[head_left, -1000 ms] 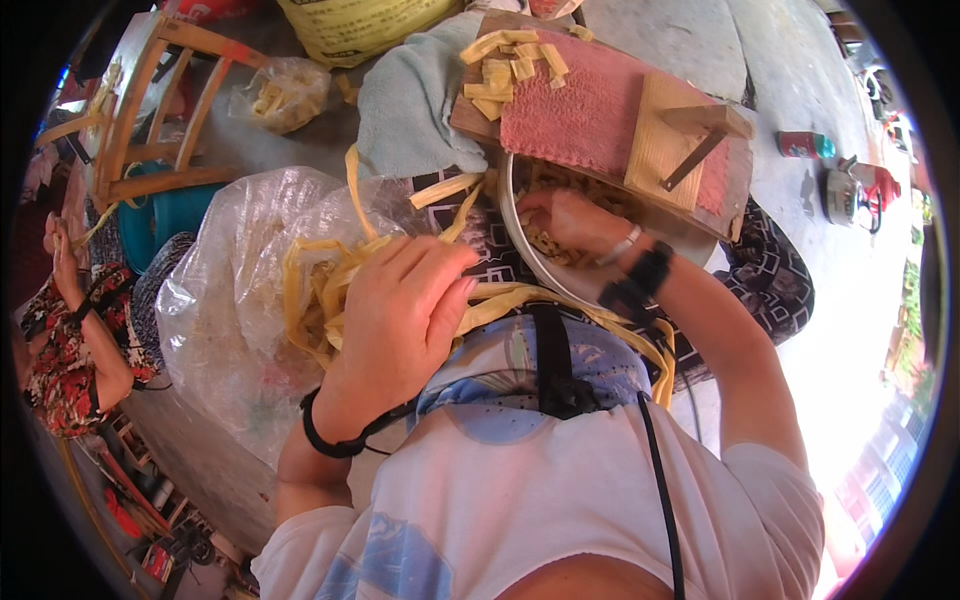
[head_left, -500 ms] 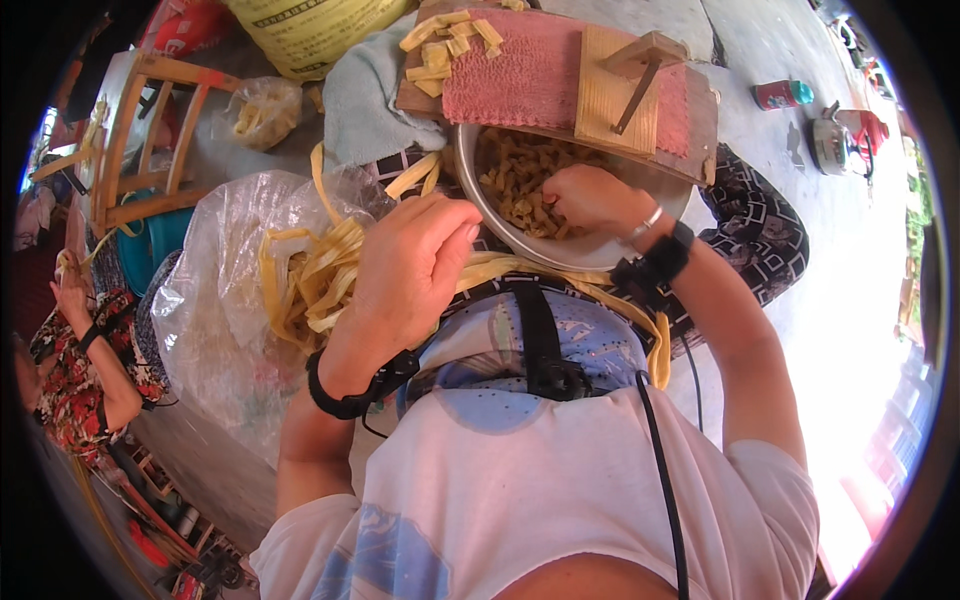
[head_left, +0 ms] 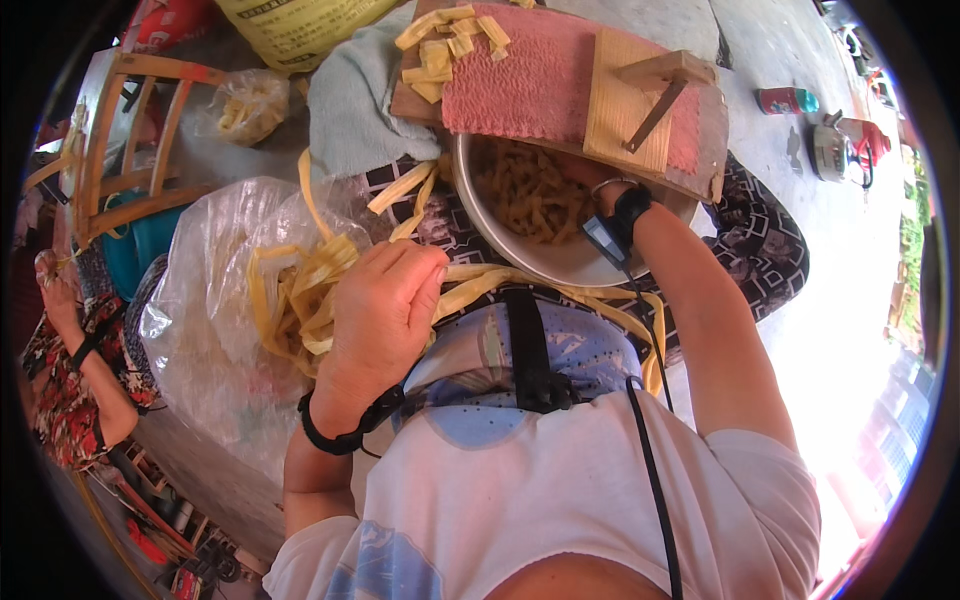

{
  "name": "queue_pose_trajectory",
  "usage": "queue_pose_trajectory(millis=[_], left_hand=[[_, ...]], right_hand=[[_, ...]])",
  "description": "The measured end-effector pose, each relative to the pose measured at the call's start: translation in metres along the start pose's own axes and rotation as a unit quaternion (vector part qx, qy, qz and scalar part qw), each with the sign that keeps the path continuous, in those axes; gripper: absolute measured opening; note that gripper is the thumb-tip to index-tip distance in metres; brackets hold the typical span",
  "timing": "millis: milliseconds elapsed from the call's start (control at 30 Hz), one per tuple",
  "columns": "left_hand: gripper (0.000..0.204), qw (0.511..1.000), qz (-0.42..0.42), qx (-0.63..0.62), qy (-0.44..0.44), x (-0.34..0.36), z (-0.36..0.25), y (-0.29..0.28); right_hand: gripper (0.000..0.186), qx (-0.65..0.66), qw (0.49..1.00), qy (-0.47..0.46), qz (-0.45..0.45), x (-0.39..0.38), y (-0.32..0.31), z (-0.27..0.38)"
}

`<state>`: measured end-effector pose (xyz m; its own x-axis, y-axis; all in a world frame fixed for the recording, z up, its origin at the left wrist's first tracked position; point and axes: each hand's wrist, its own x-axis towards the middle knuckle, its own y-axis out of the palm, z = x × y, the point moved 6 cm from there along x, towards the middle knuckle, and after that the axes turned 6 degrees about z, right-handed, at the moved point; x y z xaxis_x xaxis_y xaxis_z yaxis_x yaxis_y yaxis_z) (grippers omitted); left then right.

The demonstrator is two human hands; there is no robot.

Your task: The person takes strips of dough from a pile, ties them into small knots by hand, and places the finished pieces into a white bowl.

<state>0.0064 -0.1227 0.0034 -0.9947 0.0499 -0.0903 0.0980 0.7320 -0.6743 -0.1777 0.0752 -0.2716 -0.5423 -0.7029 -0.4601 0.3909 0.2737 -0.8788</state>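
Observation:
My left hand (head_left: 385, 300) is curled with its fingers together over a pile of yellow flat strips (head_left: 290, 295) on clear plastic sheeting (head_left: 190, 330); whatever it holds is hidden. My right hand (head_left: 585, 172) reaches into a metal basin (head_left: 535, 265) of short cut pieces (head_left: 515, 190), its fingers hidden under a board. That wooden board (head_left: 410, 105) lies over the basin's far side, bearing a pink mat (head_left: 515, 90), several cut pieces (head_left: 440, 55) and a wooden block (head_left: 620, 75) with a metal bar.
A grey-blue towel (head_left: 350, 100), yellow sack (head_left: 290, 20), bagged pieces (head_left: 250, 100), wooden chair (head_left: 125, 65) and teal tub (head_left: 135, 255) lie around. Another person's hand (head_left: 60, 300) works at the left. A bottle (head_left: 785, 100) and kettle (head_left: 830, 150) stand on the right.
My right hand has pushed farther into the basin, under the board, and its fingers have gone out of sight. My left hand has shifted slightly down and left.

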Motion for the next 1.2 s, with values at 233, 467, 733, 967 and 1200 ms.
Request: queue_pose_trajectory(millis=[233, 467, 733, 967, 1200], left_hand=[[0.007, 0.999, 0.004, 0.010, 0.038, 0.008, -0.002, 0.006], [0.008, 0.999, 0.001, 0.025, 0.046, 0.002, -0.010, 0.005], [0.009, 0.998, 0.050, 0.016, 0.035, -0.008, -0.004, 0.013], [0.009, 0.995, 0.066, 0.020, 0.071, -0.008, -0.024, 0.018], [0.010, 0.995, 0.043, 0.015, 0.086, -0.011, -0.026, 0.019]], right_hand=[[0.031, -0.021, 0.999, 0.027, -0.035, 0.007, 0.008, -0.007], [0.031, -0.022, 0.998, 0.030, -0.045, 0.017, 0.011, -0.006], [0.032, 0.035, 0.998, 0.001, 0.043, 0.009, 0.009, 0.003], [0.034, 0.086, 0.986, -0.001, 0.147, 0.004, 0.003, 0.031], [0.046, 0.134, 0.988, 0.003, 0.075, -0.002, -0.006, 0.019]])
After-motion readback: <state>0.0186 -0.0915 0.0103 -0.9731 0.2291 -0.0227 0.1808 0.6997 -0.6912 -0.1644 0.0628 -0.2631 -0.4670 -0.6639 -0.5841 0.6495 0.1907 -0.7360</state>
